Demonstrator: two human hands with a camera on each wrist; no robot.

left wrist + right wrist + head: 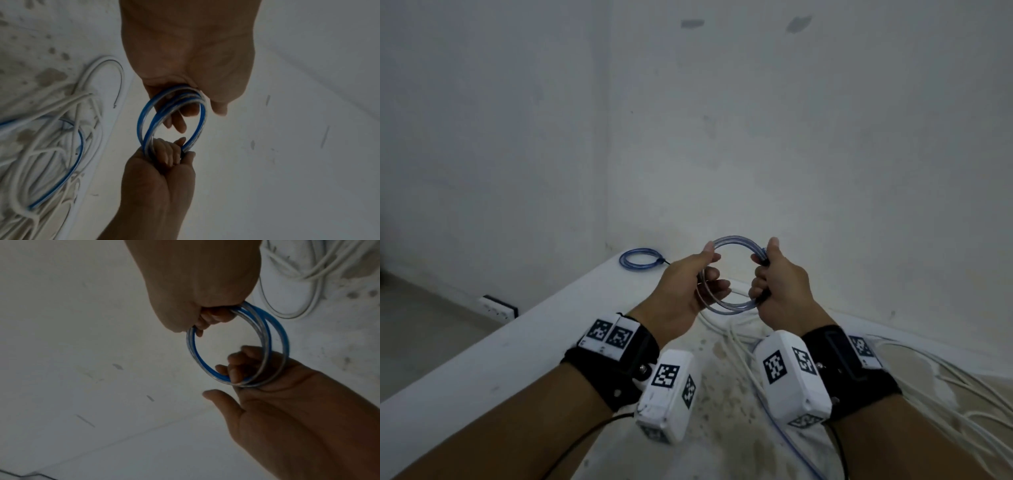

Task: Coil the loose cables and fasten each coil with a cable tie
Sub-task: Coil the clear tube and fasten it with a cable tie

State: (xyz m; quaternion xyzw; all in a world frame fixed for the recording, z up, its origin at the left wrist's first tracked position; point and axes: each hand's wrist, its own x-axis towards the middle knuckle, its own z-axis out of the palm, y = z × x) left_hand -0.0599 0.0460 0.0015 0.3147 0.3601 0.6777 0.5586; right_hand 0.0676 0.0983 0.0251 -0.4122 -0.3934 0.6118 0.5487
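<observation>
Both hands hold a coil of clear-blue cable (734, 238) (140, 120) (191, 350) in the air above the white table (544, 329). My left hand (709, 274) (185, 105) (242, 366) grips the coil's left side, fingers curled through the loop and thumb on top. My right hand (763, 274) (166, 155) (205, 319) is a fist round the right side, thumb up. A small dark piece shows at that fist; I cannot tell what it is. A second blue coil (640, 259) lies at the table's far corner, bound by a dark tie.
Loose white cables (945, 394) (51, 146) (308, 272) sprawl over the stained table under and right of my wrists. A loose blue cable (791, 445) (79, 154) runs among them. White walls close the far sides. A socket strip (498, 306) lies on the floor at left.
</observation>
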